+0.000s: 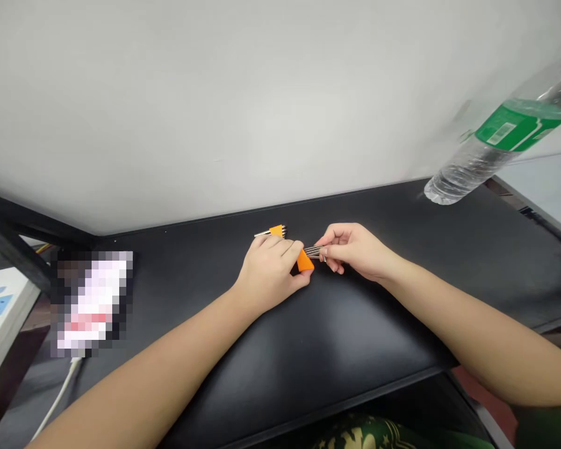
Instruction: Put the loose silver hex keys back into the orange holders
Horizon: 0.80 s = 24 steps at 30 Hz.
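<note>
Near the middle of the black tabletop, my left hand (272, 269) is closed round an orange plastic holder (305, 260), with the thumb below it and the fingers over the top. Several thin silver rods that look like hex keys (313, 251) stick out of its right side. My right hand (350, 248) pinches their outer ends between thumb and fingertips. Just behind my left hand lies a second orange holder (275, 231) with metal rods in it, partly hidden by my fingers.
A clear plastic bottle with a green label (518, 128) stands at the back right by the white wall (280, 106). On the left are a blurred-out device (93, 299) with a white cable (58, 399), a white power strip (4, 299) and a black frame bar (16, 249).
</note>
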Available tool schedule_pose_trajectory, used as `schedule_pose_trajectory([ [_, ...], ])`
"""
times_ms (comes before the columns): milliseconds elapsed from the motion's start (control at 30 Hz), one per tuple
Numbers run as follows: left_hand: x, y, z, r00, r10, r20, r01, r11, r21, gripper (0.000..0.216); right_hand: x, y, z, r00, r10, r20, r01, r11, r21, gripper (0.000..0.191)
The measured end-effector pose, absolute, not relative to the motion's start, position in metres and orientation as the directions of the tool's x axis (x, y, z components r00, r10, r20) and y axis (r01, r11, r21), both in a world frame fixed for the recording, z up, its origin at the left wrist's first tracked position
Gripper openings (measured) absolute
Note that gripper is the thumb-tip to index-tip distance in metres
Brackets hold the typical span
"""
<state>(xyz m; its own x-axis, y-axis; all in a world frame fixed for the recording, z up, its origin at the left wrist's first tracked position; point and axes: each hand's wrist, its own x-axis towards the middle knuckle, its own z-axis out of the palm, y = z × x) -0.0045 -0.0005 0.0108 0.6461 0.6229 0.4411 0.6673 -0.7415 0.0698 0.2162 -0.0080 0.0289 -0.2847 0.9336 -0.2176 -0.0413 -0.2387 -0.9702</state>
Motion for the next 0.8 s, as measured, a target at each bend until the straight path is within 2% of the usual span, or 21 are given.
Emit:
schedule_pose_trajectory([
  [267, -0.010, 0.005, 0.005, 0.603, 0.665, 0.441, 0.704, -0.703, 0.096, 0.021, 0.247, 0.010, 0.026, -0.163, 0.954, -0.253, -0.103, -0.272, -0.957, 0.015],
  [533, -0.008, 0.006, 0.004, 0.613, 0.663, 0.429, 0.682, -0.719, 0.137, 0.025, 0.263, 0.027, 0.017, -0.114, 0.909, -0.400, 0.130, -0.385, -0.914, 0.009],
  [800, -0.008, 0.006, 0.002, 0.616, 0.667, 0.419, 0.679, -0.720, 0.146, 0.027, 0.275, 0.029, 0.015, -0.128, 0.927, -0.352, 0.358, -0.288, -0.888, 0.003],
])
